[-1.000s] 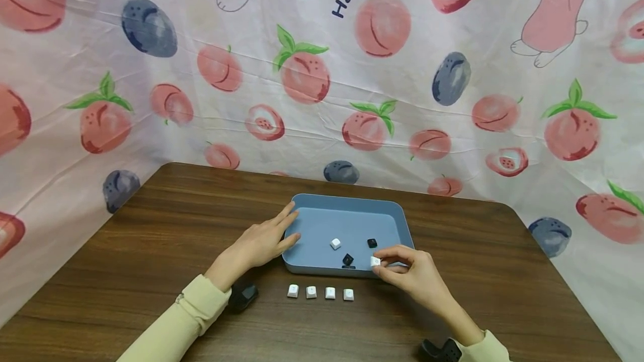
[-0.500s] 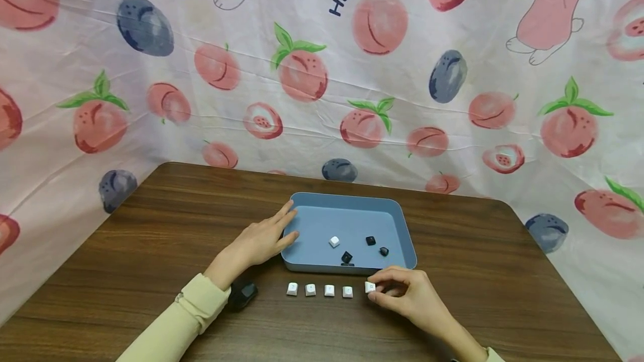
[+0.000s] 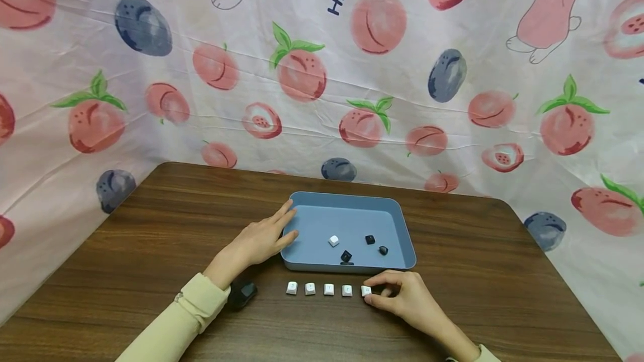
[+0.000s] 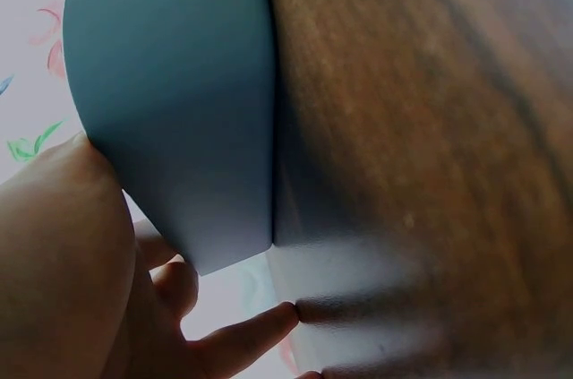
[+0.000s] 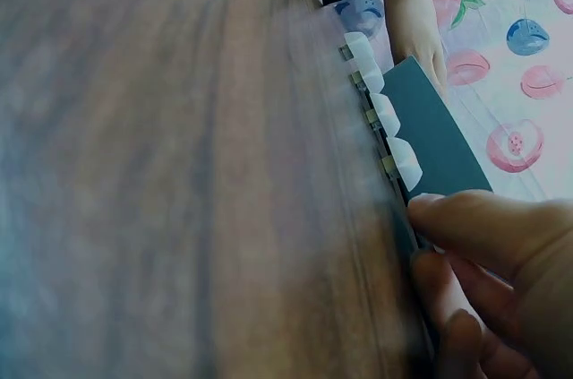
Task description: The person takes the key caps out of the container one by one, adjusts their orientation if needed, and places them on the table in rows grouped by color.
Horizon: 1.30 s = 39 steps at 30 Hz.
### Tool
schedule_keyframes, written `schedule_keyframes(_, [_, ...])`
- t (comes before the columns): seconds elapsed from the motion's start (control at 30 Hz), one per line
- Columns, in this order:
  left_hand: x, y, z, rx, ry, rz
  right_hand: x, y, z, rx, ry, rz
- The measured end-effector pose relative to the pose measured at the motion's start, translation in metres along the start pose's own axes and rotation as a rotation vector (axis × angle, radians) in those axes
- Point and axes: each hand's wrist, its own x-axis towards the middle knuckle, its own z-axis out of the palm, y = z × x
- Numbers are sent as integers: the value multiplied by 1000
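Note:
My right hand [image 3: 405,298] pinches a white keycap [image 3: 366,290] between thumb and fingers at the right end of a row. Several other white keycaps [image 3: 329,289] stand in that row on the table, side by side; the right wrist view shows them edge-on. Fingers spread, my left hand [image 3: 257,243] rests against the left wall of a blue tray [image 3: 347,201]; the left wrist view shows the tray's outer side [image 4: 175,110] beside the thumb. Inside the tray lie one white keycap [image 3: 334,241] and three black ones, including a black keycap [image 3: 370,239] towards the right.
The brown wooden table [image 3: 201,211] extends around the tray on all sides. A black wrist-worn device [image 3: 244,295] sits under the left wrist. Fruit-printed cloth [image 3: 312,127] hangs behind the table and along its sides.
My right hand has carried the white keycap from over the tray's front right corner down to the row's right end. The left hand has stayed at the tray.

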Motion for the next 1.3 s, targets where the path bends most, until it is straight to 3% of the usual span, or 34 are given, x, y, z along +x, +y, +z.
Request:
schedule_keyframes(0.4, [2,0,0,8,13,10,2,1,3,-49,30,-13])
schedule_keyframes(0.67, [2,0,1,-3,11,7,0,-1,3,-52,24,33])
schedule_keyframes(1.0, [1,0,3,-6,7,10,-3,-25,-5,42,-66,195])
schedule_keyframes(1.3, [0,2,0,-7,1,6,3,-45,-9,97,-75,188])
